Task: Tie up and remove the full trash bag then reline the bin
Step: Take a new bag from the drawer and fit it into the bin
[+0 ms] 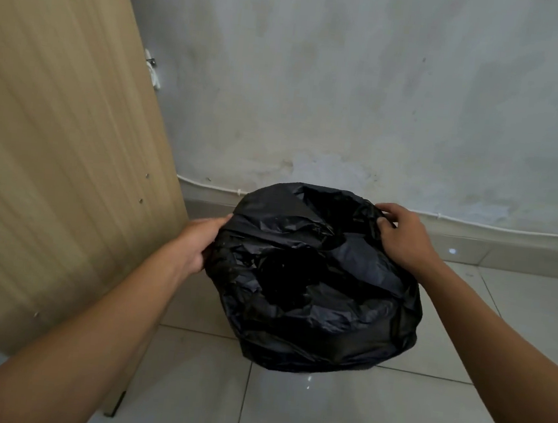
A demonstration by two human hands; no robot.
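Observation:
A black trash bag [314, 284] stands on the tiled floor against the wall, draped over and fully hiding the bin beneath it. Its mouth gapes in the middle, dark inside. My left hand [198, 240] grips the bag's rim on the left side, fingers tucked behind the plastic. My right hand [402, 234] pinches the rim at the far right, thumb and fingers closed on a fold of plastic.
A light wooden cabinet panel [61, 140] rises close on the left, its foot [114, 404] on the floor. A stained white wall [353, 81] stands just behind the bag, with a white cable [476, 223] along its base. Pale floor tiles [352, 419] spread in front and to the right.

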